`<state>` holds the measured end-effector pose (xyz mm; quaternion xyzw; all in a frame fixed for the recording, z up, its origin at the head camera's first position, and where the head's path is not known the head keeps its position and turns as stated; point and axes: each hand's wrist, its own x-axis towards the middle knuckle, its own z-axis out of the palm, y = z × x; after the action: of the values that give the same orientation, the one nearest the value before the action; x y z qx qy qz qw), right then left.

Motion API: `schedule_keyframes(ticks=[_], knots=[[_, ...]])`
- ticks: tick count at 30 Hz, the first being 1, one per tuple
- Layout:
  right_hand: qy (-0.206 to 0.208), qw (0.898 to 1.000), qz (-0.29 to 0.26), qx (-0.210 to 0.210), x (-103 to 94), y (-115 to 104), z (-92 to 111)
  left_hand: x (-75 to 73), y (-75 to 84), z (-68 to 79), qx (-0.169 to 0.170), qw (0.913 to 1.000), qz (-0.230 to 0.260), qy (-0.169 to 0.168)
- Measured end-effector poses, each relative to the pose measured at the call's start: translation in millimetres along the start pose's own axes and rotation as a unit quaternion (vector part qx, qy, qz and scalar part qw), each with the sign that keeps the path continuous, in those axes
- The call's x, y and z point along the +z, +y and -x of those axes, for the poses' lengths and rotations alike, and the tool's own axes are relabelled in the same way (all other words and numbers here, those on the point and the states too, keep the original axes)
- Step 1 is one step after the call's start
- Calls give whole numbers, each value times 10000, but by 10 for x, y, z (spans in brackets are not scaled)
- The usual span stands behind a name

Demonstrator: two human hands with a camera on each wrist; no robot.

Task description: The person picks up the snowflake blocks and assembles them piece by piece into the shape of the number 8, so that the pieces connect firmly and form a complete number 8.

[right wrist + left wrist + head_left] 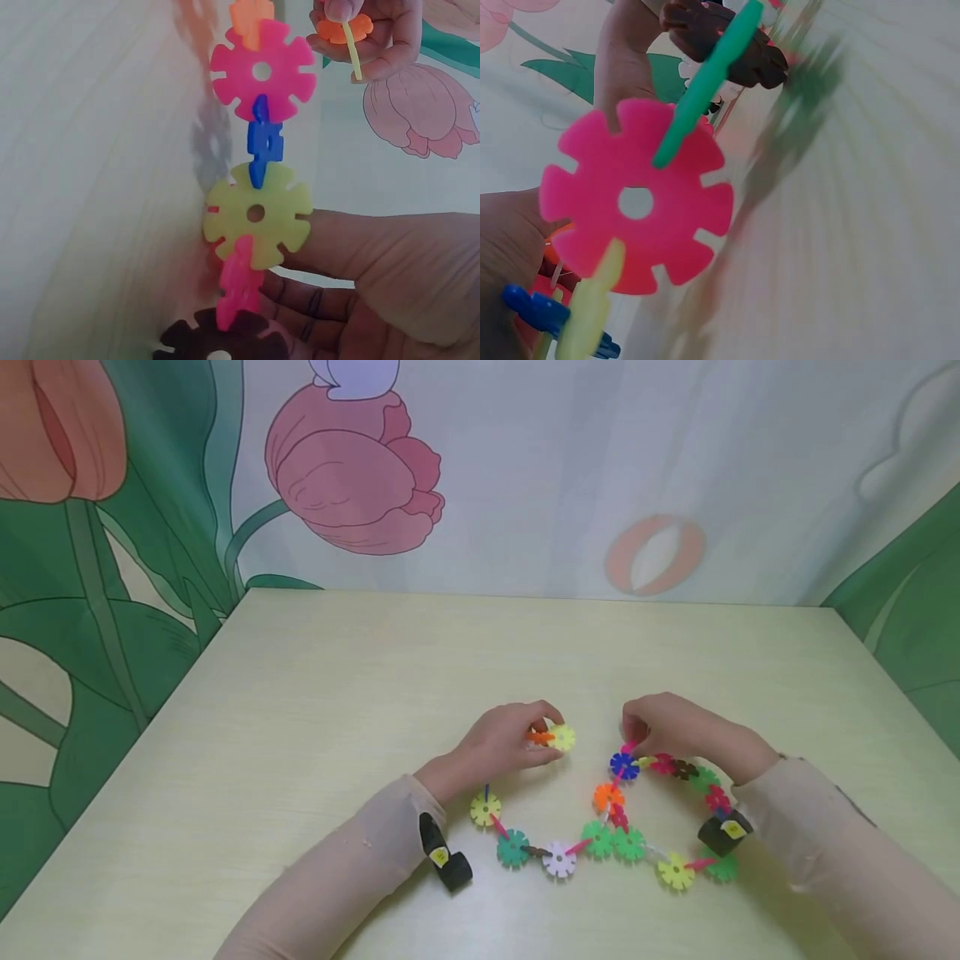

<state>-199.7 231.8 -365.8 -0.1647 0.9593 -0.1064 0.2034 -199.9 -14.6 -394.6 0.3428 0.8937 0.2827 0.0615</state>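
Note:
Notched plastic snowflake discs in many colours are slotted together into a chain on the table. My left hand [501, 743] holds the chain's left end, with a yellow disc [567, 731] and an orange disc [537, 738] at its fingertips. My right hand [671, 722] pinches a pink disc just above a blue disc [624, 760] on the right side. Between the hands the chain sags toward me through a teal disc [506, 853] and a white disc [552, 865]. In the left wrist view a large pink disc [585, 187] joins a green disc [709, 79] set edge-on.
The chain's right part forms a loop below my right hand, with an orange disc [602, 792] on its inner side and a yellow disc [670, 877] nearest me. The pale wooden table [375, 660] meets a flower-printed backdrop [525, 477] at its far edge.

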Motion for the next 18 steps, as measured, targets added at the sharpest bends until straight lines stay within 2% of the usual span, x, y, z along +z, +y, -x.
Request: schedule_keyframes(ticks=[5,10,18], knots=[[204,9993,-323,-36,25,40,20,-9,-2,-4,-23,10000,-58,16],[611,9944,-854,-91,24,43,61,-6,-13,-7,-137,9999,28,30],[1696,9758,-1378,-8,14,-92,201,-12,-20,-19,-454,9988,121,146]])
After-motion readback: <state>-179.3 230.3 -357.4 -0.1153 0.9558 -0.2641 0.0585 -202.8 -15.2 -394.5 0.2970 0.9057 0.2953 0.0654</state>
